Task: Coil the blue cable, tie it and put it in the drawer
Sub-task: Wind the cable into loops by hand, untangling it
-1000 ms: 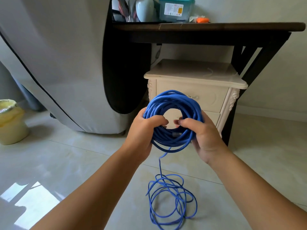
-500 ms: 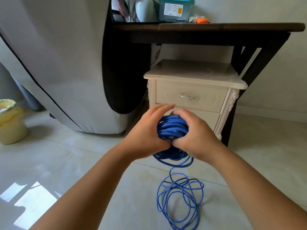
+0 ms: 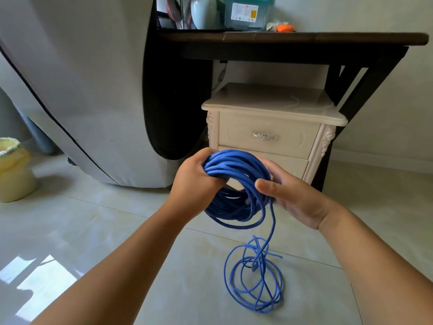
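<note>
Down on the pale tiled floor (image 3: 98, 231), loose loops of the thin blue cable (image 3: 254, 275) lie tangled; one strand climbs to the wound coil held in the air. The left hand (image 3: 194, 181) wraps its fingers (image 3: 199, 160) round the coil's left side, and the right hand (image 3: 295, 198) grips the right side, thumb in front. Beyond, the top drawer (image 3: 264, 126) of the cream carved wooden cabinet (image 3: 274, 102) is closed.

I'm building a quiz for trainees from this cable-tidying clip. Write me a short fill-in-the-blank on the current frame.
1. The left hand and the right hand both hold the coiled part of the blue cable; its loose rest lies on the ____.
2. The top drawer of the cream nightstand is ____.
3. The nightstand stands under a dark ____.
Missing words: floor; closed; table.
</note>
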`<move>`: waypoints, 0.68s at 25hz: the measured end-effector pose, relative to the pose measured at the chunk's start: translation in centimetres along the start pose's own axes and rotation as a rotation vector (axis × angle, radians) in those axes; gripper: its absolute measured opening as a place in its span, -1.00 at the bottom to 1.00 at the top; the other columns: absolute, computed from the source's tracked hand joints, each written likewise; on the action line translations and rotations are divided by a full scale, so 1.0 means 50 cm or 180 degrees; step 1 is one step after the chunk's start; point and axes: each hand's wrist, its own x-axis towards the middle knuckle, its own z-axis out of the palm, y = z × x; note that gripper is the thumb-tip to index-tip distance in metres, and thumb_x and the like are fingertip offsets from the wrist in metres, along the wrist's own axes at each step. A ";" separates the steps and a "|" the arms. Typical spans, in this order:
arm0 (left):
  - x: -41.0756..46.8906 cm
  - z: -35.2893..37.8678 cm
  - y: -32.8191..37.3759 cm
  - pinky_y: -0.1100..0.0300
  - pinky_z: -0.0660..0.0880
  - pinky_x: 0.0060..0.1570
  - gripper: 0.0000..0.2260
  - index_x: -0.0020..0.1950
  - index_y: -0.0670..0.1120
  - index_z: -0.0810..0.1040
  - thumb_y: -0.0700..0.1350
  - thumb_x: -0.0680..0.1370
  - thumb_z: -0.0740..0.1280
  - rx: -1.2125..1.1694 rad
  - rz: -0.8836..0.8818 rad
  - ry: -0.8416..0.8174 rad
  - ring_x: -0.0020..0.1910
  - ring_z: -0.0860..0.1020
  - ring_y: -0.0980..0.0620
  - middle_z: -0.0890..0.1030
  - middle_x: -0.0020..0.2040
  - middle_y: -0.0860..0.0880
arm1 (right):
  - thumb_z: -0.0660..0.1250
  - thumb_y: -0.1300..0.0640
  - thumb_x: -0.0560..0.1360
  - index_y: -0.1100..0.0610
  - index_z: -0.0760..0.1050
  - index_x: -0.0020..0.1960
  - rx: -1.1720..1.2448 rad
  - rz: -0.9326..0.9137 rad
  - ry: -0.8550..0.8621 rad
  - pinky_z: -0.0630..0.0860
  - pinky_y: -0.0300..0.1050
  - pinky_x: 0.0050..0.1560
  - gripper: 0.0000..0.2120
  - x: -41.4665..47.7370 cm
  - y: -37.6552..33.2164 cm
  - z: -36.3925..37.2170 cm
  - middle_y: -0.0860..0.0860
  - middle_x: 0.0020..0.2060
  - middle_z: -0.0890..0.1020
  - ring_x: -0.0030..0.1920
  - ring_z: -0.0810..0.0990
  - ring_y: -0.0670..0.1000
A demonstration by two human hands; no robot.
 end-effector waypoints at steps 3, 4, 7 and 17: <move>0.006 -0.005 0.010 -0.07 0.59 -0.06 -0.78 -0.03 0.01 0.60 -0.30 0.46 0.45 -0.0448 -0.0196 0.0437 -0.10 0.62 -0.17 0.65 -0.14 -0.13 | 0.52 -0.46 0.04 -0.13 0.39 0.36 -0.0033 0.0324 -0.0093 0.52 0.19 0.26 -0.03 -0.002 0.013 -0.014 -0.03 0.18 0.64 0.16 0.64 0.02; 0.009 -0.007 0.010 -0.07 0.59 -0.06 -0.78 -0.04 0.01 0.60 -0.30 0.47 0.43 -0.0593 -0.0309 0.0585 -0.11 0.61 -0.20 0.65 -0.14 -0.14 | 0.53 -0.46 0.04 -0.15 0.38 0.37 0.0017 0.0396 -0.0146 0.53 0.21 0.24 -0.02 -0.002 0.017 -0.016 -0.01 0.21 0.63 0.18 0.64 0.05; 0.006 0.007 0.002 -0.06 0.55 -0.06 -0.80 -0.02 -0.02 0.59 -0.31 0.49 0.38 -0.1151 -0.0785 0.0878 -0.21 0.55 -0.10 0.60 -0.20 -0.11 | 0.62 -0.33 0.02 -0.16 0.32 0.39 0.0403 0.0304 0.0028 0.58 0.12 0.14 0.02 0.003 0.018 0.020 -0.10 0.15 0.63 0.17 0.63 0.00; -0.020 0.019 0.016 0.09 0.55 0.08 -0.52 0.34 -0.05 0.46 -0.16 0.45 0.50 -0.1523 -0.1093 -0.0845 0.04 0.63 0.06 0.63 0.04 0.01 | 0.41 0.38 0.36 -0.06 0.50 0.04 0.0376 -0.0118 0.2264 0.59 0.18 -0.04 -0.59 0.038 -0.004 0.040 0.00 -0.24 0.62 -0.20 0.64 0.14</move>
